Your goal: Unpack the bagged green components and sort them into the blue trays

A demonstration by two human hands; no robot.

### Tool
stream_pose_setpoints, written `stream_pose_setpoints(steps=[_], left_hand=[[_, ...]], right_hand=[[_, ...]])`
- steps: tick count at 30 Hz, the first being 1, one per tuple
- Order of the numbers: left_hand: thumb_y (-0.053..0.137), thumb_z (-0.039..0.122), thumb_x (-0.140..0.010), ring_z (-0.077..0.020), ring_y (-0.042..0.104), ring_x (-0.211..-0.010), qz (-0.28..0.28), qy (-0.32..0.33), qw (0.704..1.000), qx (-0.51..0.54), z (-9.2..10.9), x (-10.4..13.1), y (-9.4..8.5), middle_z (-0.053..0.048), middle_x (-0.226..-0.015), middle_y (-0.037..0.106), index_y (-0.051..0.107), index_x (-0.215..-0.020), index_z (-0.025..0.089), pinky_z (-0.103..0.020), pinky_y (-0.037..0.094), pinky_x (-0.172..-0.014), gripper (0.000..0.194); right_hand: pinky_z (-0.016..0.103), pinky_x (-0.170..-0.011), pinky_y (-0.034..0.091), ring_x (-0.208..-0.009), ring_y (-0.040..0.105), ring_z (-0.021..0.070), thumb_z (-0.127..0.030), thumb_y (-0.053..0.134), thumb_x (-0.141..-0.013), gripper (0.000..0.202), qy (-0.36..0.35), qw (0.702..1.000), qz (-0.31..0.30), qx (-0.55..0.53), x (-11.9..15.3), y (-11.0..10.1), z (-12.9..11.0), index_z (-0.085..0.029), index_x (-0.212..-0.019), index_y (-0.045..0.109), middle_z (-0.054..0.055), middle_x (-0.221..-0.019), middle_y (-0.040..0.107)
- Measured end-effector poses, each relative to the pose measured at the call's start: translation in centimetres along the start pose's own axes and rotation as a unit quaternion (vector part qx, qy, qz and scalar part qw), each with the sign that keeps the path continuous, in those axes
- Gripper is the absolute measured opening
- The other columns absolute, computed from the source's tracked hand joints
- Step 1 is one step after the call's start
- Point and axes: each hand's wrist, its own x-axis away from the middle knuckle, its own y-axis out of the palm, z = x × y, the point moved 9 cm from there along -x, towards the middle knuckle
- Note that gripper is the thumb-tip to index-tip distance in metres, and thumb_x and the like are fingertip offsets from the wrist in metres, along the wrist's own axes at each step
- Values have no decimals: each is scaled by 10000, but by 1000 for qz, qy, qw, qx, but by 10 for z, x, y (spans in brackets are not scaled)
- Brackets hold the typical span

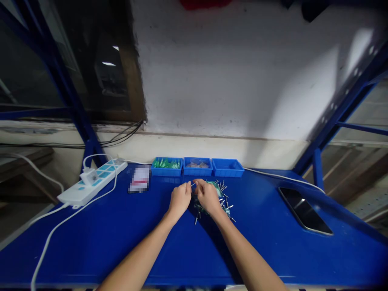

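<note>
My left hand [181, 198] and my right hand [207, 195] are close together over the middle of the blue table [121, 242]. Both have their fingers closed, with a small thin piece between their fingertips that is too small to name. Beneath and beside my right hand lies a pile of thin metal pins with green parts [226, 202]. Behind the hands stand three blue trays: the left tray [166, 174] holds green pieces, the middle tray [198, 172] holds brownish pieces, and the right tray [228, 165] shows a bare bottom.
A white power strip [81, 194] with a plug and trailing cable lies at the left. Near it is a blurred white and red packet [140, 178]. A black phone [304, 210] rests at the right. Blue frame posts [318, 169] rise at both sides before the wall.
</note>
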Motion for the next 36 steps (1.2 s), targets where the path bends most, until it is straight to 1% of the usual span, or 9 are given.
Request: stream_pose_setpoints(steps=[7, 11, 13, 15, 17, 19, 21, 29, 36], left_hand=[[287, 499, -883, -165, 553, -560, 1, -27, 995, 91, -11, -5, -3, -22, -515, 555, 479, -530, 183, -237, 315, -525, 510], [197, 555, -886, -180, 578, -564, -15, -53, 989, 139, -21, -8, -4, -30, -519, 573, 554, -583, 178, -254, 371, -560, 602], [218, 511, -899, -195, 617, -655, -21, -40, 995, 87, -20, -9, -5, -48, -629, 636, 614, -695, 181, -266, 398, -617, 554], [337, 468, -883, -211, 634, -785, -30, -7, 1000, 2, -17, -7, -4, -57, -780, 672, 638, -806, 203, -274, 409, -673, 409], [449, 442, -842, -222, 631, -868, -50, 17, 996, -69, -15, -5, 2, -60, -911, 667, 649, -890, 228, -280, 416, -701, 297], [505, 445, -812, -228, 629, -899, -74, 22, 991, -108, -16, -3, 8, -64, -1006, 645, 656, -954, 244, -283, 425, -711, 288], [530, 450, -799, -233, 627, -916, -90, 20, 988, -124, -17, -2, 12, -69, -1074, 620, 653, -1010, 254, -290, 431, -726, 313], [559, 207, -780, -225, 597, -997, -106, -16, 992, -66, -27, -8, 12, -55, -1012, 670, 617, -1093, 242, -302, 419, -850, 320], [541, 151, -762, -250, 638, -912, -92, -43, 995, -22, -39, -12, 12, -91, -896, 716, 675, -930, 198, -337, 438, -812, 220]], right_hand=[[228, -645, 425, -715, 638, 165, -206, 426, -885, 235, -91, 995, 36, 30, 3, -13, -23, -205, -935, 656, 43, -794, 700], [243, -682, 428, -729, 625, 168, -218, 434, -887, 223, -152, 979, 110, 81, 4, -44, -38, -189, -855, 652, 54, -760, 684], [251, -698, 437, -730, 626, 168, -258, 418, -900, 257, -143, 966, 200, 81, -2, -74, -28, -166, -878, 658, 78, -798, 691], [272, -714, 439, -739, 627, 180, -297, 406, -907, 299, -73, 949, 288, 104, -9, -104, 0, -143, -961, 656, 108, -858, 696], [297, -693, 433, -764, 640, 216, -312, 422, -900, 333, 44, 945, 282, 157, -19, -114, 39, -143, -1103, 624, 125, -861, 698], [303, -638, 423, -722, 651, 240, -321, 485, -864, 367, 119, 956, 176, 201, -26, -100, 71, -162, -1176, 594, 125, -816, 707], [295, -634, 414, -736, 658, 240, -326, 488, -859, 335, 132, 960, 113, 221, -23, -84, 81, -182, -1127, 629, 124, -835, 711], [243, -596, 381, -693, 634, 181, -337, 438, -888, 298, -26, 994, -12, 103, -7, -18, 15, -205, -1048, 651, 62, -802, 704], [255, -673, 407, -740, 612, 175, -306, 455, -881, 279, -54, 993, -48, 91, -4, -2, 9, -188, -1032, 659, 76, -874, 687]])
